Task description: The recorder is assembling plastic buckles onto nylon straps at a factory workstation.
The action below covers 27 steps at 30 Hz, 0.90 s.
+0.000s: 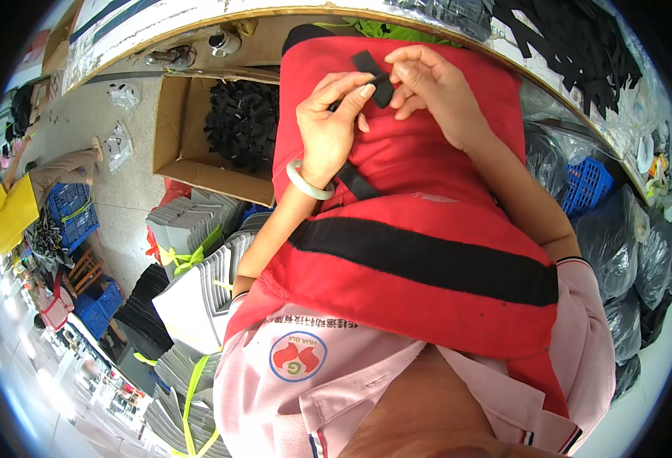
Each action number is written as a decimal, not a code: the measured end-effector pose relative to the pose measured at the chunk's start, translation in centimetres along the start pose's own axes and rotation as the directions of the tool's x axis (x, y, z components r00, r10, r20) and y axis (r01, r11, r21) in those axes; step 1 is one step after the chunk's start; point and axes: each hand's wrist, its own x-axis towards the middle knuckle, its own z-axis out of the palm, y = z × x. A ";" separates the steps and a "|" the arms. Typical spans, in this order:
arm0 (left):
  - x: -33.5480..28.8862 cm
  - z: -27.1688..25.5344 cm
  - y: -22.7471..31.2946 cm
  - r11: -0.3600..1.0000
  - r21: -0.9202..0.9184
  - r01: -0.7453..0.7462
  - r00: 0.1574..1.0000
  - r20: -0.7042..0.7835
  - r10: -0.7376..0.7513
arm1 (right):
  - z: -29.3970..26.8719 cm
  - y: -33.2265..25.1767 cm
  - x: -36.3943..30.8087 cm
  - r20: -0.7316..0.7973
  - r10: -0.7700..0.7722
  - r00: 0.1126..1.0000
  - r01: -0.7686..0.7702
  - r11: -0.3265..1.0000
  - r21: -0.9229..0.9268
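Over our red apron (pixel 397 168), a black strap piece (pixel 382 93)
Our left grip (pixel 328 126) clamps it between thumb and finger; our right grip (pixel 446 95) is close beside, whether pinching we cannot tell. We judge it light, soft and bendy, best pinched near one end. Farther off, a cardboard box (pixel 166 126) holds black pieces (pixel 240 126).

matt fabric strip (pixel 382 92); matt cloth apron (pixel 427 168); matt cardboard box (pixel 214 182); glossy, crinkled plastic bags (pixel 609 238); smooth, glossy bangle (pixel 302 185)
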 end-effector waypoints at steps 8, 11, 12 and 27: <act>-1.0 -0.5 0.5 0.991 0.097 -0.093 0.984 0.163 0.077 | -2.2 -0.7 0.8 0.246 0.078 0.966 0.011 0.940 -0.341; -1.0 -0.5 0.8 0.990 0.087 -0.115 0.975 0.203 0.096 | -2.1 -0.2 1.1 0.163 -0.079 0.983 0.128 0.940 -0.316; -1.0 -0.5 0.9 0.989 0.090 -0.113 0.972 0.217 0.091 | -2.2 -0.2 1.2 0.143 -0.068 0.987 0.105 0.958 -0.268; -2.5 -7.4 5.9 0.873 0.488 0.030 0.990 0.107 -0.093 | -2.9 -0.6 0.3 0.166 -0.025 0.986 0.074 0.953 -0.294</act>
